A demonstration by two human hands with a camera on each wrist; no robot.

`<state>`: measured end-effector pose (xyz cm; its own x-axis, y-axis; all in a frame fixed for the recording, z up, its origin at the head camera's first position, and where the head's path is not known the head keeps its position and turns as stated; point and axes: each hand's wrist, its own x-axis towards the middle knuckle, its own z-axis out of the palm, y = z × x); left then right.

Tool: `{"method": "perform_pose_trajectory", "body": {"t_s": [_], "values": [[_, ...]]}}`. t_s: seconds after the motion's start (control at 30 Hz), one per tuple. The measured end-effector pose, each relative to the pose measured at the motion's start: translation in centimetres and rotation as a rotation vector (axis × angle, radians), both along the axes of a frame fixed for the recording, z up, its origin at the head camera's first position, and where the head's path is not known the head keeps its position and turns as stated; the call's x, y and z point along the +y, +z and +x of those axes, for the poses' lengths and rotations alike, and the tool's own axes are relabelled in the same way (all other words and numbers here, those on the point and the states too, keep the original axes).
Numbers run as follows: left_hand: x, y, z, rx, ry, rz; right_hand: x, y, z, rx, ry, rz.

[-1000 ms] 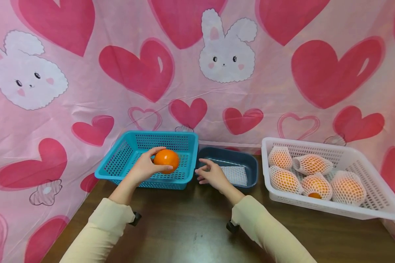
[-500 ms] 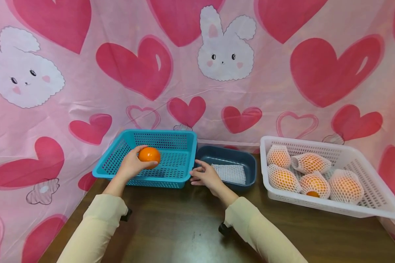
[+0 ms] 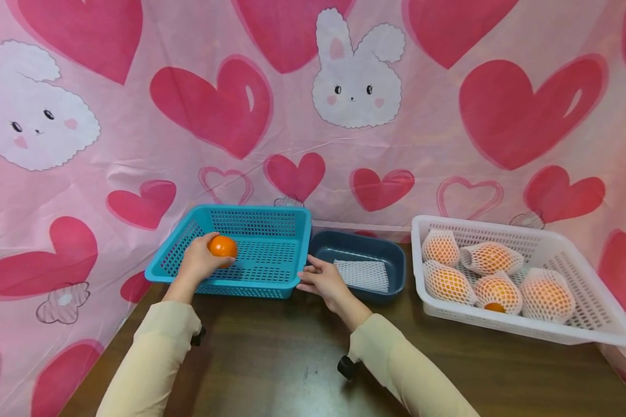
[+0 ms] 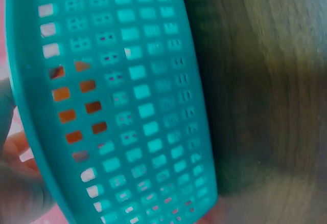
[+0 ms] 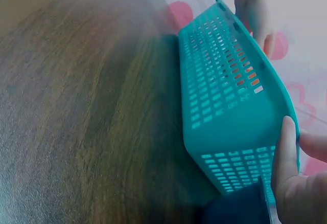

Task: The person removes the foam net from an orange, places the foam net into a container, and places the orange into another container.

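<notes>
An orange is held by my left hand inside the left part of the teal basket, fingers behind it and thumb in front. In the left wrist view the orange shows only through the holes of the basket wall. At the basket's front right corner my right hand grips the rim. The right wrist view shows fingers of that hand on both sides of the rim.
A dark blue basin with a white foam net in it stands right of the teal basket. Farther right, a white basket holds several oranges in foam nets. A heart-patterned cloth hangs behind the brown table.
My left hand has carried the orange leftward and lower in the teal basket. My right hand has moved left from the dark basin's edge onto the basket's corner.
</notes>
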<state>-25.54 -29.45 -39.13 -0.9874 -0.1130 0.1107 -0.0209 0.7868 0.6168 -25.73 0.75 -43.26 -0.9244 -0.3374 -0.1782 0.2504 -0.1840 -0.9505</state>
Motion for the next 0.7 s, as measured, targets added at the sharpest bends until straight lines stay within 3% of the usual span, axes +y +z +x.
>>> {"method": "perform_pose_trajectory", "body": {"t_s": [0.13,0.37,0.7], "values": [[-0.9,-0.4,-0.3,-0.029,0.039,-0.06,-0.1,-0.1,0.0,-0.007,-0.01,0.003],[-2.3,-0.8,-0.4,-0.159,0.116,-0.141,0.0,-0.3,0.1,-0.015,-0.012,-0.002],[-2.8,-0.8,-0.6,-0.269,0.153,-0.221,-0.1,-0.4,-0.1,-0.022,-0.013,-0.017]]}}
